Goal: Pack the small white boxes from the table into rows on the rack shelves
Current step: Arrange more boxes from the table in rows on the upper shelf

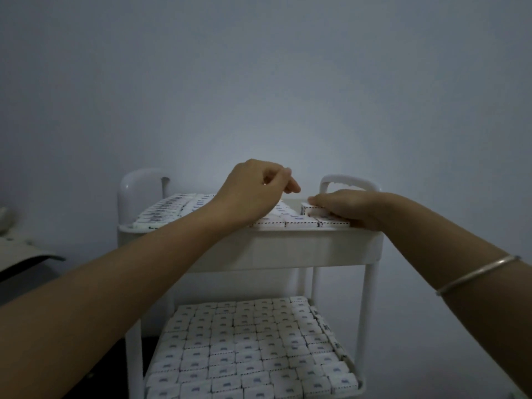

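A white rack (288, 249) stands before me with two shelves in view. Its top shelf holds rows of small white boxes (164, 211), and the lower shelf (355, 367) is covered with several tight rows of small white boxes (244, 347). My left hand (256, 188) hovers over the top shelf with its fingers loosely curled and nothing in them. My right hand (342, 205) lies flat on a small white box (309, 209) that sits on top of the front row at the right, fingertips on its upper edge.
The rack's white handle (348, 181) rises behind my right hand, and a rounded white post (141, 185) stands at the back left. A table edge (26, 254) shows at the far left. A plain wall lies behind. A silver bangle (478, 273) circles my right forearm.
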Motion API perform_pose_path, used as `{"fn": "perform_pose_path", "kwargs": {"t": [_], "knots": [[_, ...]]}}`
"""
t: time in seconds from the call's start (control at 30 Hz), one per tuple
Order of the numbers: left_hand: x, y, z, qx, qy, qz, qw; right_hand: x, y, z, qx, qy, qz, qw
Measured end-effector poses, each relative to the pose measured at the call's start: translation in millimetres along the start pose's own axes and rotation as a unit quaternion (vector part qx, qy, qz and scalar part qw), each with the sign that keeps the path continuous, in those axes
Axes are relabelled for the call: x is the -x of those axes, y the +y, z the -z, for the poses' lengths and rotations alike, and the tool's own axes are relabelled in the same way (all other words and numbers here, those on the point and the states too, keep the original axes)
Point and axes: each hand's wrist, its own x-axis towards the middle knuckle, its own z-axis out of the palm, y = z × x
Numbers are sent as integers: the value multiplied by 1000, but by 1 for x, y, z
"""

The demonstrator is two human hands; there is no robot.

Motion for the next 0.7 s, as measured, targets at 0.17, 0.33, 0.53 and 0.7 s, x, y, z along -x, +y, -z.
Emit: {"fn": "perform_pose_path", "kwargs": {"t": [0.17, 0.33, 0.53, 0.7], "knots": [[10, -2, 5, -21, 32, 19, 999, 0, -3, -7, 158, 28, 23, 987], [26, 2, 19, -22, 44, 17, 999, 4, -6, -9, 136, 41, 41, 989], [76, 4, 58, 18, 75, 19, 997, 43, -32, -30, 111, 254, 231, 933], [168, -31, 88, 84, 70, 125, 986, 108, -81, -122, -35, 227, 431, 873]]}}
